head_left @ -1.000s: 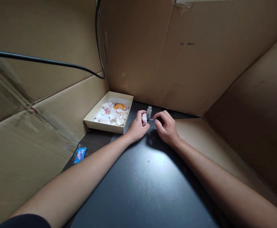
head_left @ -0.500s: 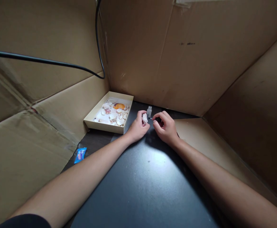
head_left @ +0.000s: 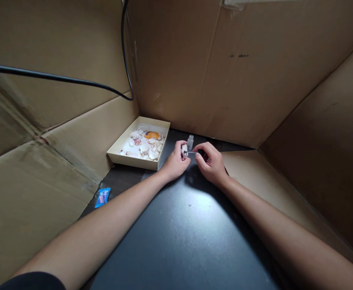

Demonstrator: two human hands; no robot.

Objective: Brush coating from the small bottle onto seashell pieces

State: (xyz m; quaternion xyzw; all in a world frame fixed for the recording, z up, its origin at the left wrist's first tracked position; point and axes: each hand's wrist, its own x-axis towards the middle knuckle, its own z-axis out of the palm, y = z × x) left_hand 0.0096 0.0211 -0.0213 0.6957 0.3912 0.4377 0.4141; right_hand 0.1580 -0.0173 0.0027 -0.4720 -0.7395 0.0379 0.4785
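Between the thumb and fingers of my left hand [head_left: 175, 163] is a small whitish, rough shell-like piece [head_left: 184, 150]. My right hand [head_left: 210, 161] is closed in a pinch on a thin applicator [head_left: 191, 152] with a dark end inside the hand. Its tip points left and meets the face of the whitish piece, where a dark spot shows. Just behind both hands a small clear glass bottle [head_left: 190, 141] stands upright, its neck uncapped.
A cream tray [head_left: 134, 161] of several shells, one of them orange [head_left: 152, 135], lies at the left. A blue packet [head_left: 102, 197] is nearer, beside my left forearm. Cardboard walls [head_left: 194, 72] enclose the dark table [head_left: 170, 241]. A black cable [head_left: 73, 80] hangs upper left.
The applicator tip has moved left onto the whitish piece, and more of its thin rod shows. My left hand has hardly moved.
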